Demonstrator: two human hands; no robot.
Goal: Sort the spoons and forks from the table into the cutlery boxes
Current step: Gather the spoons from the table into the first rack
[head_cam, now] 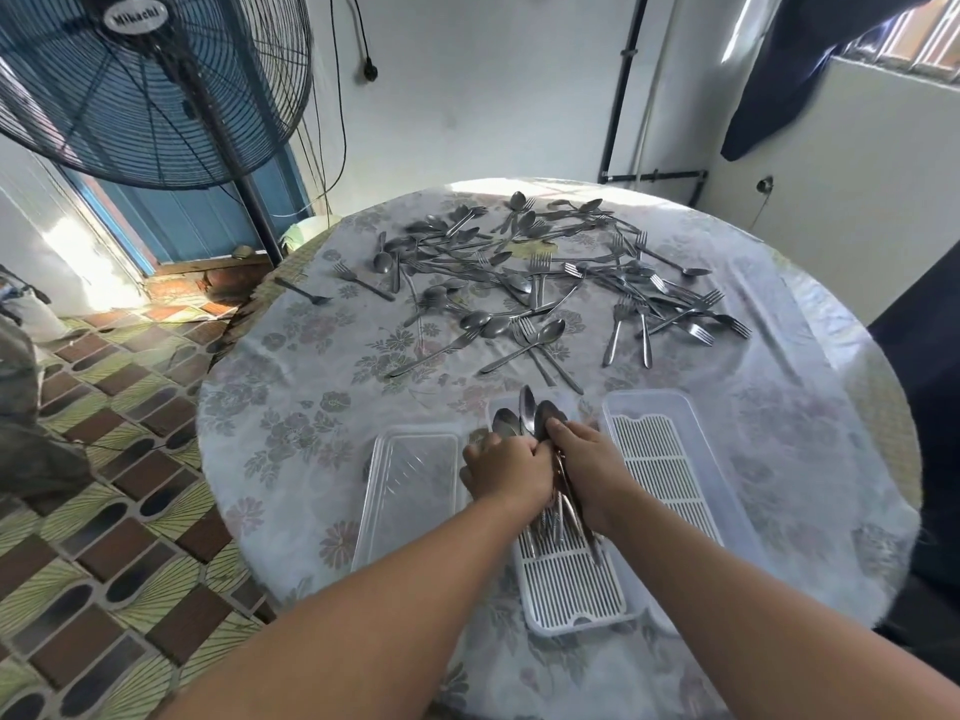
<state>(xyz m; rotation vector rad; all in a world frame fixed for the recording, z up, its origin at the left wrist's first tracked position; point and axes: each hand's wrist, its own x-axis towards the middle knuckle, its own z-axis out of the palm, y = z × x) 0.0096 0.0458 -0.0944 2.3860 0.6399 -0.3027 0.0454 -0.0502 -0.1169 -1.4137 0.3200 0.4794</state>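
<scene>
A bundle of steel spoons (pixel 530 415) is held by both hands over the middle cutlery box (pixel 571 595), bowls pointing away from me. My left hand (pixel 506 470) and my right hand (pixel 587 465) are both closed around the spoon handles, which reach down onto the box's white slatted insert. A second box (pixel 670 449) with a slatted insert lies to the right, holding nothing. A clear lid or tray (pixel 410 491) lies to the left. A wide heap of mixed spoons and forks (pixel 535 272) covers the far half of the round table (pixel 291 407).
A large standing fan (pixel 145 80) is at the far left beyond the table edge. A lone fork (pixel 304 292) lies near the table's left rim. Dark cloth (pixel 810 70) hangs at the upper right. Tiled floor drops away on the left.
</scene>
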